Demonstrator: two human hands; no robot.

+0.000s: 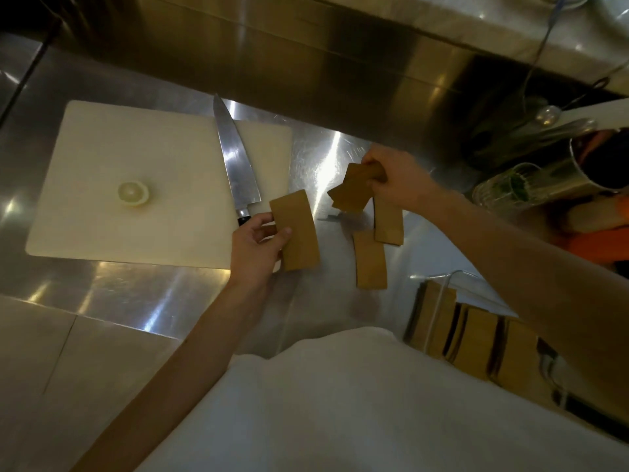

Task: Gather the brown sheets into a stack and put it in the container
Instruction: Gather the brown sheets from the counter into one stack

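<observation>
On the steel counter (pixel 143 294), gathering was under way: the left hand (pixel 256 247) pinched one brown sheet (pixel 295 229), the right hand (pixel 396 178) clutched several sheets (pixel 352 190). Two loose sheets (pixel 371 258) likely awaited pickup before the container (pixel 442 291).

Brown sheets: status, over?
Left hand grips one brown sheet. Right hand holds several. Two loose sheets on counter. Knife nearby.
</observation>
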